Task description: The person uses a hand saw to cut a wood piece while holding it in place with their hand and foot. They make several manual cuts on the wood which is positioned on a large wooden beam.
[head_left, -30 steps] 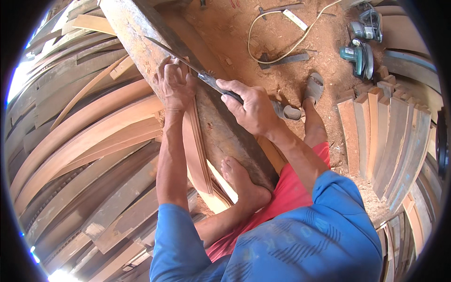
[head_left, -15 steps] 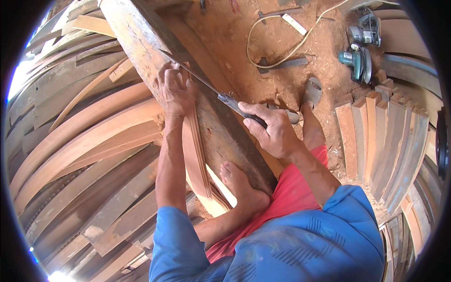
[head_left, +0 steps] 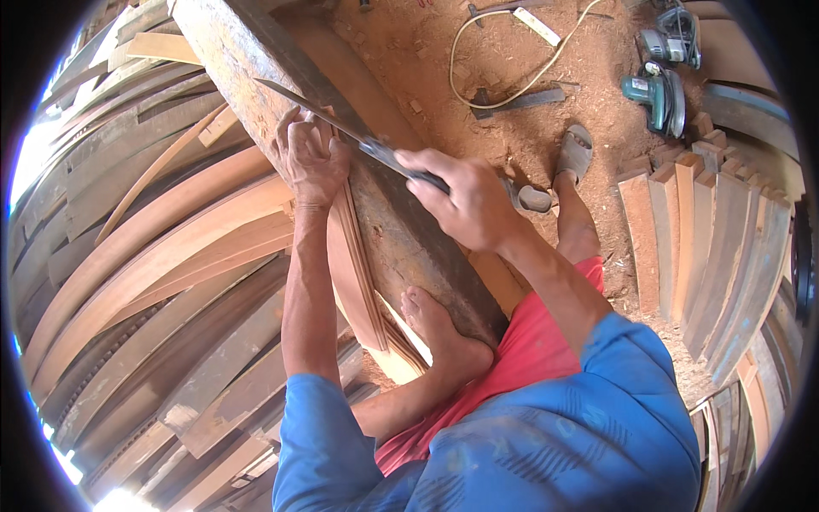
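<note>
My right hand (head_left: 467, 194) is closed around the dark handle of a long, narrow-bladed hand tool (head_left: 299, 97). Its blade tapers to a point and slants across the beam, passing just beyond my left fingers. Whether it is a knife or a saw, I cannot tell. My left hand (head_left: 312, 160) has its fingers curled over the upper end of some thin, curved wooden strips (head_left: 358, 290). These strips lie along a thick, worn timber beam (head_left: 401, 230). My bare foot (head_left: 435, 328) rests on the beam near their lower end.
Curved boards (head_left: 162, 222) lie piled on the left. Upright curved planks (head_left: 708, 239) stand at right, below a green circular saw (head_left: 657, 98) and a grey power tool (head_left: 674, 43). A pale cord (head_left: 546, 72) loops over the sawdust floor, near a sandal (head_left: 535, 200).
My right hand has moved left and slightly away from me, carrying the blade's tip farther past my left hand. The left hand keeps nearly the same place on the strips.
</note>
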Demonstrator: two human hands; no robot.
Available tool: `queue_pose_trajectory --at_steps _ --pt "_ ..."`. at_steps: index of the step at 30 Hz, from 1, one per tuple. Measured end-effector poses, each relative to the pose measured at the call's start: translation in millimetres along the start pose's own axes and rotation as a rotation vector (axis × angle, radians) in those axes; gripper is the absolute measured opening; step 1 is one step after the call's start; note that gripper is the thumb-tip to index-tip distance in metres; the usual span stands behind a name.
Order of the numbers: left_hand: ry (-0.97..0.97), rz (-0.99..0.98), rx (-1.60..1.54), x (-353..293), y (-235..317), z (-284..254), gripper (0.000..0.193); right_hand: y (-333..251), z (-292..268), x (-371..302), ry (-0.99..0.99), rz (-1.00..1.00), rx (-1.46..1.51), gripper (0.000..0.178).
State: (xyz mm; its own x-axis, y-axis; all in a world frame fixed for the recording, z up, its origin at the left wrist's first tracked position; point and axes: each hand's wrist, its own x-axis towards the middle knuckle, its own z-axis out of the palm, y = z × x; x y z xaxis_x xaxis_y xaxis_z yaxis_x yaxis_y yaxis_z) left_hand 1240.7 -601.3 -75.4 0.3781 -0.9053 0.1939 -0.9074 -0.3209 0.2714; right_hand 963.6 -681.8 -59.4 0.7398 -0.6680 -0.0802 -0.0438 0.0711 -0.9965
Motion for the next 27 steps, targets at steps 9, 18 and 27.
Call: queue_pose_trajectory --at_steps 9,18,27 --pt "0.014 -0.015 0.037 -3.0 0.1 -1.0 0.035 -4.8 -9.4 -25.7 0.005 -0.027 -0.012 0.032" --pt "-0.016 -0.008 0.053 -3.3 -5.5 -3.6 0.039 -9.1 -27.6 -23.1 -0.07 0.033 0.045 0.035" --pt "-0.012 0.035 0.095 -0.4 -0.6 -8.0 0.036 -28.3 -38.9 7.7 -0.041 0.055 0.056 0.034"
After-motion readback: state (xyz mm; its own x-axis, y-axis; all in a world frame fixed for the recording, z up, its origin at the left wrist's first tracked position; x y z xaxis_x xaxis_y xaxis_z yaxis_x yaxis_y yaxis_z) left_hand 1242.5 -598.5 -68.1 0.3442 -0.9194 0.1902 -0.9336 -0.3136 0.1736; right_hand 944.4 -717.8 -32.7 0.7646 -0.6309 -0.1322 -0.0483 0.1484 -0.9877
